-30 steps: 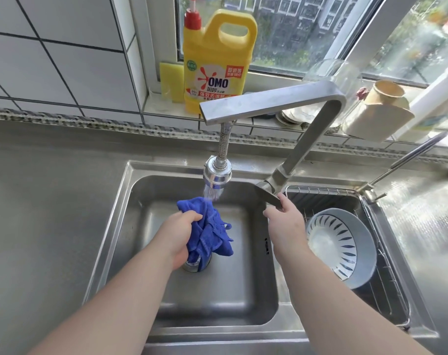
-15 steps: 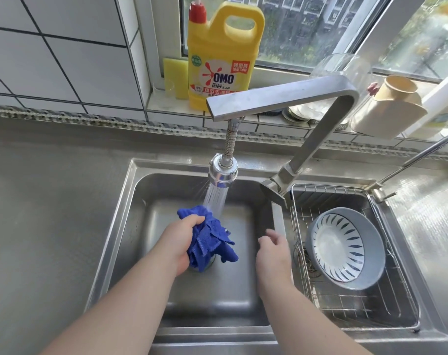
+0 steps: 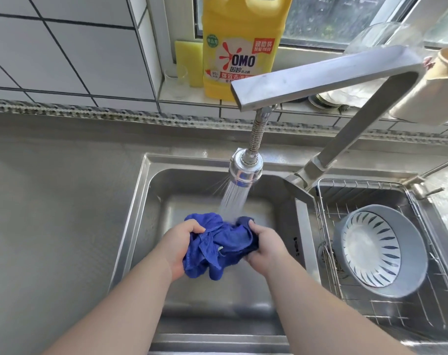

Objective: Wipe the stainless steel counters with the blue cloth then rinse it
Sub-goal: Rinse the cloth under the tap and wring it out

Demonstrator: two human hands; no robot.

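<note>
The blue cloth (image 3: 221, 245) is bunched up over the left sink basin (image 3: 141, 213), under water spraying from the tap's spray head (image 3: 246, 170). My left hand (image 3: 180, 243) grips the cloth's left side. My right hand (image 3: 265, 245) grips its right side. The stream lands on the cloth's top between my two hands. The stainless steel counter (image 3: 59, 213) stretches to the left of the sink.
The angular steel tap (image 3: 320, 75) reaches over the basin. A wire rack in the right basin holds a grey bowl (image 3: 379, 249). On the window sill stand a yellow detergent jug (image 3: 240, 47), a yellow sponge (image 3: 188, 62) and a beige cup (image 3: 432, 88).
My right hand left the tap handle, came down into the basin and took hold of the cloth. The water spray grew stronger. The view moved closer and lower.
</note>
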